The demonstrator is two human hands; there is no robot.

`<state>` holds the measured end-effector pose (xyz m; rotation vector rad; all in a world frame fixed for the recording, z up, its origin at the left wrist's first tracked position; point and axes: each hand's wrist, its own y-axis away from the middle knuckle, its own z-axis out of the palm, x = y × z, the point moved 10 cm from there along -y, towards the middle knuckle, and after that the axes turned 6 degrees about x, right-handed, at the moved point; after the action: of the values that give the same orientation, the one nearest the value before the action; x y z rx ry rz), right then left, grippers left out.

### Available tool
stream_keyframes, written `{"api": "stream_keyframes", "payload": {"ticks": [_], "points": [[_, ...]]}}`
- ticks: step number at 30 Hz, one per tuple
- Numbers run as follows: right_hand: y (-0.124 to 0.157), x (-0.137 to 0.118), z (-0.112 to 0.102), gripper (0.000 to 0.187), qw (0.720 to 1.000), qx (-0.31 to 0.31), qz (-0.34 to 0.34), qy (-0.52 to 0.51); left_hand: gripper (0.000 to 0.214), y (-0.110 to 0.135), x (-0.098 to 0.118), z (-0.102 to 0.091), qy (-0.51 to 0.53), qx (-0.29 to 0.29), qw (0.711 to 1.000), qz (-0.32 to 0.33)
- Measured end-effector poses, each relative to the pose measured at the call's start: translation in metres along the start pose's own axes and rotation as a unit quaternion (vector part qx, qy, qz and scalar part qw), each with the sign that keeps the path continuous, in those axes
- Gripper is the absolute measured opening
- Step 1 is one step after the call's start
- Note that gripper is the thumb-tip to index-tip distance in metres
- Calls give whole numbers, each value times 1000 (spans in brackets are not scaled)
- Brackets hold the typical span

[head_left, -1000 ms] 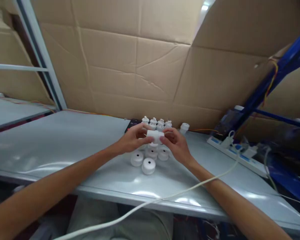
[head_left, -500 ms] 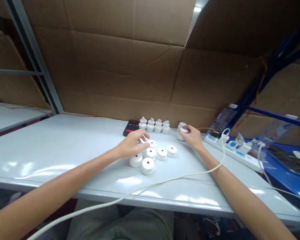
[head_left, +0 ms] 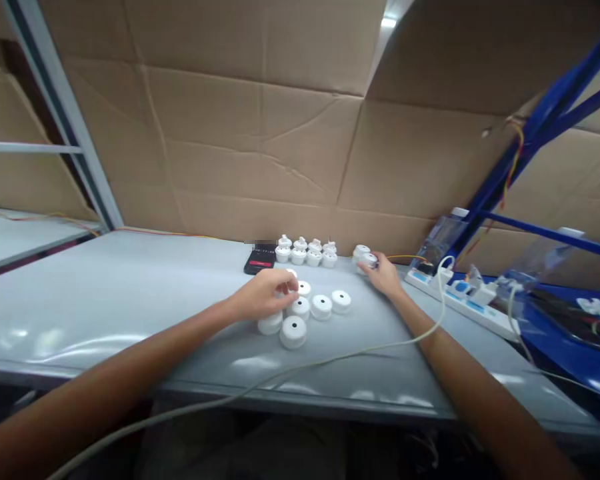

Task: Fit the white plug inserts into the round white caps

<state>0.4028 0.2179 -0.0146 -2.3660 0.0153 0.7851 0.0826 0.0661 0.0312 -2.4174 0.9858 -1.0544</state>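
My left hand (head_left: 266,293) hovers at the left side of a group of white round caps, thumb and curled fingers apart, with no cap visibly held. Nearest to it are a cap with a dark centre hole (head_left: 301,307) and another cap (head_left: 270,323), partly covered by the hand. Several more lie close by, such as the front cap (head_left: 293,332) and the rightmost one (head_left: 341,301). My right hand (head_left: 386,277) is closed around a white cap (head_left: 368,259) near the back of the table, beside a second cap (head_left: 361,251). Its fingertips partly hide the held cap.
A row of white fittings (head_left: 314,256) stands against the cardboard wall (head_left: 260,167), next to a phone (head_left: 260,260) showing a timer. At right lie a power strip (head_left: 463,303) and a bottle (head_left: 443,237). A white cable (head_left: 330,361) crosses in front, over my right forearm.
My left hand has lowered slightly and its fingers have curled closer together. My right hand has pushed its cap a little closer to the cap behind. The view has shifted slightly.
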Motion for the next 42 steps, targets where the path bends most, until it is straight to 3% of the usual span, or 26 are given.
{"api": "stream_keyframes", "payload": {"ticks": [7, 11, 17, 18, 20, 23, 25, 30, 33, 36, 39, 42], "points": [[-4, -4, -12, 70, 999, 19, -22, -22, 15, 1, 5, 1, -20, -8, 1000, 18], [-1, -34, -25, 64, 996, 48, -57, -43, 15, 0, 4, -5, -51, 15, 998, 31], [37, -133, -30, 29, 963, -31, -257, -70, 17, -2, -7, -9, -80, 24, 996, 9], [43, -141, -30, 30, 960, -58, -260, -82, 17, -2, -8, -9, -81, 23, 996, 8], [57, -151, -14, 36, 947, -187, -242, -100, 17, -2, -7, -7, -83, 20, 996, 12], [86, -151, 12, 35, 897, -376, -217, -86, 16, -1, -5, -5, -83, 12, 996, 13], [92, -147, 17, 30, 884, -412, -208, -79, 14, 1, -4, -4, -81, 10, 997, 12], [84, -134, 20, 35, 895, -397, -195, -63, 14, -3, -4, -5, -67, 32, 997, 5], [77, -129, 19, 37, 909, -366, -198, -34, 11, -29, 0, -1, -102, 68, 993, 1], [69, -125, 17, 37, 924, -328, -196, -25, 18, -73, 6, 31, -205, -1, 979, 11], [59, -112, 14, 34, 936, -300, -185, -6, 32, -116, 3, 58, -253, -20, 967, 3], [49, -96, 13, 33, 938, -297, -179, 5, 50, -144, -11, 80, -291, -33, 956, -13]]}}
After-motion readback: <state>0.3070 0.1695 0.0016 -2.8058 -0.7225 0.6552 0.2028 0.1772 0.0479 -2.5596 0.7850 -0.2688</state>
